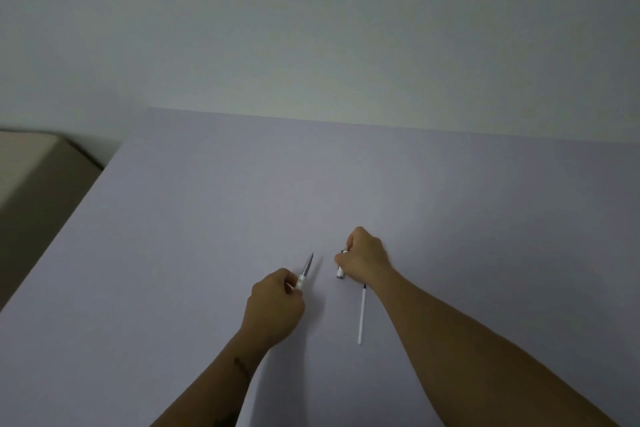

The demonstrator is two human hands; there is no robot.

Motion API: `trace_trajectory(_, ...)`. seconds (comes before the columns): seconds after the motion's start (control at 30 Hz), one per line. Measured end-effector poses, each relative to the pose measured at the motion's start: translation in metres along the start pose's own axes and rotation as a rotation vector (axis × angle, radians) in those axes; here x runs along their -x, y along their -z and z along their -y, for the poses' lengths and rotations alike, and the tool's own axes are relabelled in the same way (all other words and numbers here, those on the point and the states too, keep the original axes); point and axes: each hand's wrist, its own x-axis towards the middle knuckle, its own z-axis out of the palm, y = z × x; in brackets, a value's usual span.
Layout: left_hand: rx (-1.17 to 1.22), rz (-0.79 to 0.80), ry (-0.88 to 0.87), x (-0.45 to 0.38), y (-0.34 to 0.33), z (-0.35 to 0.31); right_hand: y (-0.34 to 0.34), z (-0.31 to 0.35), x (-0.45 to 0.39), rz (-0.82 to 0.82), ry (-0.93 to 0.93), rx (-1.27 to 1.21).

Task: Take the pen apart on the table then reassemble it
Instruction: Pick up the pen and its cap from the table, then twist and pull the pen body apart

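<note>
The pen is lying in pieces near the middle of the pale grey table, closer to the near edge than the far one. The left hand is curling round the tapered tip section, gripping its white lower end between fingers and thumb while the pointed end is sticking up and away toward the far edge. The right hand is closing over the white barrel, whose open end is poking out below the fingers; something dark is showing at the top of that grip, too small to make out. The two hands are sitting near each other but staying apart, with bare table between them. Just beside the right wrist, the thin white refill is resting flat on the table, dark tip pointing toward the far edge, touching neither hand. The right forearm is crossing just to the right of it. Off the table's left edge, a beige piece of furniture is sitting lower down, blurred. A plain wall is standing behind the far edge.
</note>
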Motion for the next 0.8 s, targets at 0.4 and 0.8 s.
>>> trace_trajectory(0.4, 0.064, 0.007, -0.007, 0.011, 0.013, 0.006, 0.005, 0.000, 0.017, -0.035, 0.067, 0.097)
trace_trajectory(0.8, 0.249, 0.024, -0.167, 0.025, 0.030, -0.003, 0.019, 0.026, 0.085, 0.224, 0.000, -0.415)
